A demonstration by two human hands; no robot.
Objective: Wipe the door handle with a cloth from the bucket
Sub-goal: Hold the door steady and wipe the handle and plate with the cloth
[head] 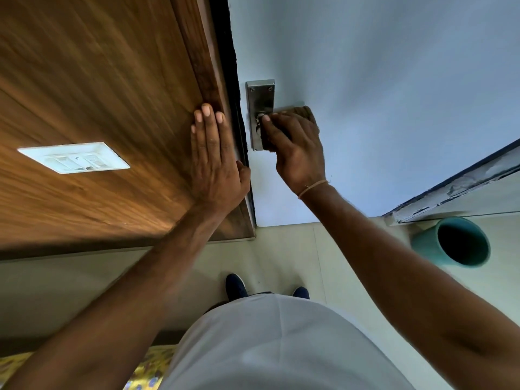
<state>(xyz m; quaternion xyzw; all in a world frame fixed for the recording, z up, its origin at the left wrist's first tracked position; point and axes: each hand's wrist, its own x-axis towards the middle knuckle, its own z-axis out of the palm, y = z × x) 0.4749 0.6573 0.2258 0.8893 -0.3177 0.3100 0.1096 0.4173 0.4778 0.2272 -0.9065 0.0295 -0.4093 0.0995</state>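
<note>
A steel door handle with a tall backplate [260,92] is mounted on a pale blue door [380,80]. My right hand [298,147] is closed around the lever and presses a dark brown cloth [306,111] onto it; the lever itself is almost wholly hidden under the cloth and fingers. My left hand [215,161] lies flat with fingers together on the wooden door frame [202,66], just left of the handle, holding nothing. A teal bucket [439,243] stands on the floor at the lower right, its inside dark.
A wood-panelled wall [84,94] carries a white switch plate [74,157] on the left. Pale floor tiles [281,249] lie below, with my dark shoes [236,285] on them. A second door edge with chipped paint [464,184] stands at the right. A yellow patterned mat [146,367] shows at the bottom.
</note>
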